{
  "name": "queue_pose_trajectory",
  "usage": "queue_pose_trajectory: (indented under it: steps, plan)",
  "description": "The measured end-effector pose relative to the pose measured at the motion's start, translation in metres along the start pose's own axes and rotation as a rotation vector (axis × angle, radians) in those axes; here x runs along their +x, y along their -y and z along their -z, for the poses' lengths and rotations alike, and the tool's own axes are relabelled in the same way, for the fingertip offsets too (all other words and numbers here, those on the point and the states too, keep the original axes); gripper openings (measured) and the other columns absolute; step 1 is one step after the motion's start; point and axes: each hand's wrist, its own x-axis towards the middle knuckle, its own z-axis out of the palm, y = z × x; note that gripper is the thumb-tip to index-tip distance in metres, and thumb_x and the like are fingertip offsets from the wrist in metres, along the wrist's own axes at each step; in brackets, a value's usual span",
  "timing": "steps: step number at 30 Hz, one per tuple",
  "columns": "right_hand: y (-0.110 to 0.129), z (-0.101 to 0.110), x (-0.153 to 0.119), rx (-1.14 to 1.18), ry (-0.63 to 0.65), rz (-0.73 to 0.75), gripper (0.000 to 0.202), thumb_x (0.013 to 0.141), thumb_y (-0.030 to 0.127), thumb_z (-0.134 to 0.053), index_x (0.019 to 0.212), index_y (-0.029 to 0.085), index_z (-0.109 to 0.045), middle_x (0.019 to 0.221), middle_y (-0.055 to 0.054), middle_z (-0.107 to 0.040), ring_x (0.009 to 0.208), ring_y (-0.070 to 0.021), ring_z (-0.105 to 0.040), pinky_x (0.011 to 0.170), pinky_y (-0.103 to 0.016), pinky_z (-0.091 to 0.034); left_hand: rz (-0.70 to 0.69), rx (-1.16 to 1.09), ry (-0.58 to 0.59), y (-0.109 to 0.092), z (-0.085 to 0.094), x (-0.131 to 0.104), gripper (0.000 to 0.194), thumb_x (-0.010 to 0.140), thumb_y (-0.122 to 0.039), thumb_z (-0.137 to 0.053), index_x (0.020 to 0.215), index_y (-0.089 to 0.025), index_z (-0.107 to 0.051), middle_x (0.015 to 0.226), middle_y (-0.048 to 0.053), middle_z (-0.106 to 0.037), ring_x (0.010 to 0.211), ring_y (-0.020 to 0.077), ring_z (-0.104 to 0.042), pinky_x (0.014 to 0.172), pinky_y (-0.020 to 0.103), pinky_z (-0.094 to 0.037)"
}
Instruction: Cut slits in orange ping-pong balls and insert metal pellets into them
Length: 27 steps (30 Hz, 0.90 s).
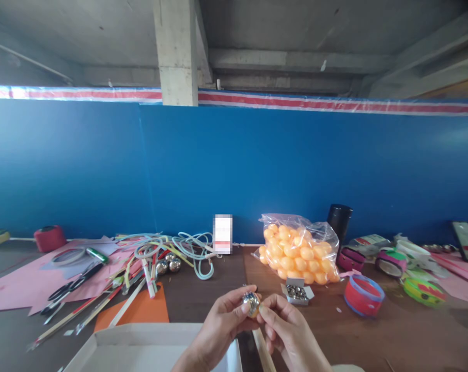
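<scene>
My left hand (226, 318) grips a shiny silver ball (251, 304) between thumb and fingers, above the table's front part. Close against the ball's right side is my right hand (282, 323), its thumb and forefinger pinched together. Whatever sits in that pinch is too small to make out. Just beyond my right hand stands a small open box (297, 293) of little shiny metal pieces. More silver balls (169, 265) lie to the left, among tangled cords.
A clear bag of orange balls (298, 253) stands behind my hands. A white box (141, 330) lies at front left, near scissors (69, 287), coloured paper (17, 281) and light-blue cords (187, 248). To the right are a red tape roll (363, 295) and a black cylinder (338, 222).
</scene>
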Motion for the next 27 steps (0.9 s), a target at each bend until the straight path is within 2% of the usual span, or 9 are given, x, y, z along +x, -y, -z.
queue_pose_trajectory:
  steps: [5,12,17,22,25,27]
  plan:
    - [-0.001,0.001,0.0,-0.029,-0.008,-0.003,0.039,0.064,0.049,-0.072,0.066,0.017,-0.05,0.05,0.006,-0.051,0.037,-0.0048,-0.042,0.039,-0.019,-0.041,-0.004,0.026,-0.014,0.001,0.001,0.0,0.038,0.075,-0.021,-0.062,0.112,-0.012,-0.061,0.096,0.013,-0.064,0.076,0.0178,-0.061,0.078,0.038,-0.045]
    - [-0.005,0.005,0.001,-0.051,0.009,0.014,0.036,0.07,0.047,-0.068,0.067,0.017,-0.049,0.048,0.007,-0.052,0.039,-0.0063,-0.048,0.044,-0.021,-0.045,-0.014,0.032,-0.029,0.003,0.001,0.0,0.037,0.073,-0.022,-0.064,0.108,-0.014,-0.063,0.095,0.012,-0.064,0.076,0.0168,-0.061,0.079,0.037,-0.044]
    - [-0.005,0.003,0.0,-0.017,-0.004,0.015,0.034,0.072,0.044,-0.068,0.066,0.017,-0.048,0.048,0.007,-0.051,0.039,-0.0052,-0.045,0.045,-0.022,-0.046,-0.009,0.058,-0.039,0.003,0.001,0.0,0.037,0.073,-0.021,-0.064,0.11,-0.013,-0.062,0.097,0.012,-0.064,0.077,0.0173,-0.061,0.08,0.038,-0.044]
    - [0.0,-0.002,-0.001,0.011,-0.041,0.034,0.034,0.069,0.045,-0.069,0.073,0.018,-0.05,0.06,0.004,-0.055,0.04,-0.0039,-0.041,0.041,-0.019,-0.044,-0.012,0.025,-0.035,0.005,-0.001,0.001,0.035,0.077,-0.021,-0.059,0.112,-0.012,-0.06,0.095,0.013,-0.065,0.079,0.0177,-0.061,0.079,0.037,-0.045]
    - [0.001,0.003,0.001,-0.157,-0.093,0.048,0.033,0.073,0.05,-0.062,0.08,0.019,-0.051,0.062,0.003,-0.056,0.04,-0.0062,-0.044,0.037,-0.019,-0.039,-0.003,-0.017,-0.056,0.005,0.001,0.001,0.035,0.079,-0.021,-0.057,0.112,-0.012,-0.06,0.097,0.013,-0.065,0.081,0.0172,-0.061,0.078,0.033,-0.046]
    - [0.0,0.009,0.001,-0.405,-0.123,0.084,0.03,0.078,0.05,-0.056,0.079,0.02,-0.052,0.062,0.002,-0.057,0.041,-0.0086,-0.047,0.037,-0.02,-0.037,-0.01,-0.046,-0.092,0.003,0.005,0.002,0.035,0.078,-0.021,-0.058,0.112,-0.012,-0.06,0.101,0.013,-0.064,0.079,0.0162,-0.062,0.076,0.031,-0.047]
